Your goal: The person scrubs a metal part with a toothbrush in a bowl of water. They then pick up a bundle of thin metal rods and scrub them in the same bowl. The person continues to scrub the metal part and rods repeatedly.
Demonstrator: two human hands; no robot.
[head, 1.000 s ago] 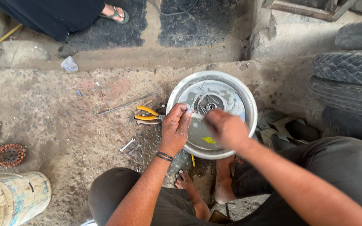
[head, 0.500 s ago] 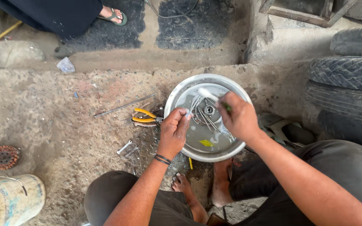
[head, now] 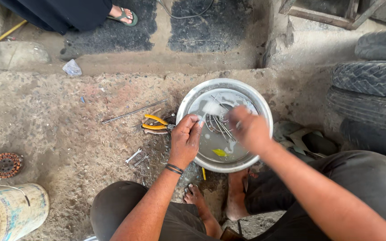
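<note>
Here a person squats on the dirt floor (head: 59,111) and works over a round metal bowl (head: 188,100) that sits on the floor right in front of their bare feet. The bowl holds cloudy grey water. In the water lie a round metal part (head: 217,121) with thin metal rods across it and a small yellow bit (head: 219,152).

The left hand (head: 185,140) rests on the left rim of the bowl. Its grip is narrow, with the fingers curled in and the fingertips pinched on something small at the rim; what it is cannot be told. A dark band is on that wrist.

The right hand (head: 249,129) is over the right side of the bowl, above the water. It is blurred, so its grip cannot be told.

Just left of the bowl lie pliers with yellow handles (head: 155,123). A long thin metal rod (head: 134,111) lies near them, and a small spanner (head: 134,155) lies a bit lower. A dirty white bucket (head: 10,212) stands at the bottom left, with a rusty round disc (head: 1,164) above it. Old tyres (head: 371,89) are stacked on the right. Another person's foot in a green sandal (head: 123,15) shows at the top.
</note>
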